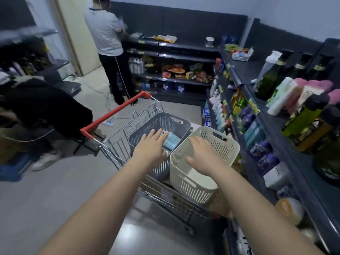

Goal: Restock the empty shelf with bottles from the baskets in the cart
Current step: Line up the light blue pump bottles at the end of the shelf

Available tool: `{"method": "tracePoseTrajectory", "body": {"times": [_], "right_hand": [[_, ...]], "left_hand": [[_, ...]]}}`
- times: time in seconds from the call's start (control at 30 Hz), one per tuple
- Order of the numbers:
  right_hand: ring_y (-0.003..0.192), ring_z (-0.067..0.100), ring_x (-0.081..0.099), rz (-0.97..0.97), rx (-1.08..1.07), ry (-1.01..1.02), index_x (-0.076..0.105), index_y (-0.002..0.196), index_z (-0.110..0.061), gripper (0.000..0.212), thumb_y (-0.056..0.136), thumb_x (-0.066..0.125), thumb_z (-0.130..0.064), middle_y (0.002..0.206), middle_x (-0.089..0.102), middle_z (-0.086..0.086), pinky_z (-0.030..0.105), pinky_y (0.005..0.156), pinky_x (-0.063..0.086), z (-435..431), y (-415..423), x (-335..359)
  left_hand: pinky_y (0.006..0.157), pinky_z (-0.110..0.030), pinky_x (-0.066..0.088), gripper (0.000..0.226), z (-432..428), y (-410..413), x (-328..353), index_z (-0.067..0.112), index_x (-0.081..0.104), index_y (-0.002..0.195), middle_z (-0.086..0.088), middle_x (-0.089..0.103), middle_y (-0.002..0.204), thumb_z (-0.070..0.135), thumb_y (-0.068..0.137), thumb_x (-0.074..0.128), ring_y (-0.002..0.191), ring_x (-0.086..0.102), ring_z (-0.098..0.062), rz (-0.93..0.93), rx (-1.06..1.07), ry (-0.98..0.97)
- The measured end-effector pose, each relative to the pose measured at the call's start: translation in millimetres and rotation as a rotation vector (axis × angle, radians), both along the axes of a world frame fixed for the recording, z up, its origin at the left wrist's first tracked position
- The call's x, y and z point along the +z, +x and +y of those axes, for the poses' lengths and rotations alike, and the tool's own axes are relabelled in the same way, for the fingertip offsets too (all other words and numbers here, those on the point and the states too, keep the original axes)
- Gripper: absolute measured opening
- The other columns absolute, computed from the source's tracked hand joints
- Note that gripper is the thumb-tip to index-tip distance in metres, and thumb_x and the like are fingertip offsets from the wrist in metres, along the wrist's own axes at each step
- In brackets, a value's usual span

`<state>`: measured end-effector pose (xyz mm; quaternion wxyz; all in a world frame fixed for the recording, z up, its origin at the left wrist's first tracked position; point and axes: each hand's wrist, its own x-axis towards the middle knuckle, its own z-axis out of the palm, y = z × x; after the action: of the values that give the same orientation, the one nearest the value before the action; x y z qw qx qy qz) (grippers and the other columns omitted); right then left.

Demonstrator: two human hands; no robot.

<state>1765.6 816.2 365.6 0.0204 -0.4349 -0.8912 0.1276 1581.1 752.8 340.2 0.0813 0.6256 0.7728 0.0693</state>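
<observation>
A: Two hands over wire shopping cart [165, 197]. Grip state?
B: Left hand [152, 144]: grip apart, fingers straight, possibly touching pale blue plastic bottles [172, 139] lying in grey slotted plastic basket [165, 120]. Right hand [204, 153]: grip apart, above cream slotted plastic basket [191, 186].

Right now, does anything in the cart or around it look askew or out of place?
The cream basket appears tilted in the cart, beside the grey basket. A power strip with loose cables lies on the floor beyond the cart.
</observation>
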Motion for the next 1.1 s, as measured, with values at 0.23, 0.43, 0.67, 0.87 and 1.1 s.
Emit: {"method": "tracePoseTrajectory", "body": {"times": [0.23, 0.43, 0.67, 0.87, 1.1], "right_hand": [[0.142, 0.024, 0.029, -0.015, 0.105, -0.019, 0.026, 0.152, -0.016, 0.068, 0.093, 0.055, -0.035, 0.154, 0.032, 0.004, 0.037, 0.118, 0.025, 57, -53, -15], [0.142, 0.025, 0.029, -0.026, 0.140, -0.034, 0.027, 0.152, -0.014, 0.068, 0.093, 0.056, -0.031, 0.154, 0.033, 0.005, 0.036, 0.117, 0.023, 104, -99, -35], [0.140, 0.026, 0.032, -0.073, 0.030, -0.014, 0.031, 0.149, -0.014, 0.068, 0.091, 0.060, -0.033, 0.152, 0.035, 0.006, 0.040, 0.117, 0.026, 157, -142, -73], [0.139, 0.026, 0.032, -0.251, -0.119, 0.013, 0.029, 0.150, -0.015, 0.070, 0.090, 0.059, -0.034, 0.151, 0.037, 0.005, 0.040, 0.117, 0.023, 184, -167, -107], [0.140, 0.028, 0.031, -0.299, -0.216, -0.086, 0.037, 0.146, -0.013, 0.060, 0.091, 0.053, -0.031, 0.149, 0.038, 0.007, 0.045, 0.118, 0.020, 188, -184, -152]], "left_hand": [[0.123, -0.043, 0.005, 0.071, 39, -43, -19, 0.029, 0.008, 0.156, 0.002, 0.004, 0.165, 0.031, 0.096, 0.046, 0.152, 0.001, -0.021, -0.001, 0.088, 0.028], [0.123, -0.046, 0.007, 0.078, 82, -92, -42, 0.030, 0.007, 0.156, 0.001, 0.002, 0.165, 0.032, 0.093, 0.052, 0.151, -0.001, -0.023, -0.032, 0.039, -0.056], [0.123, -0.044, 0.009, 0.079, 154, -148, -80, 0.029, 0.005, 0.156, 0.002, 0.001, 0.165, 0.032, 0.094, 0.053, 0.151, 0.000, -0.024, -0.037, -0.129, -0.169], [0.123, -0.043, 0.008, 0.077, 210, -185, -120, 0.025, 0.002, 0.156, -0.002, -0.004, 0.165, 0.027, 0.095, 0.050, 0.151, -0.004, -0.025, -0.013, -0.348, -0.328], [0.122, -0.042, 0.010, 0.077, 242, -189, -183, 0.020, 0.005, 0.157, -0.006, -0.001, 0.164, 0.030, 0.096, 0.051, 0.151, 0.000, -0.028, -0.007, -0.530, -0.497]]}}
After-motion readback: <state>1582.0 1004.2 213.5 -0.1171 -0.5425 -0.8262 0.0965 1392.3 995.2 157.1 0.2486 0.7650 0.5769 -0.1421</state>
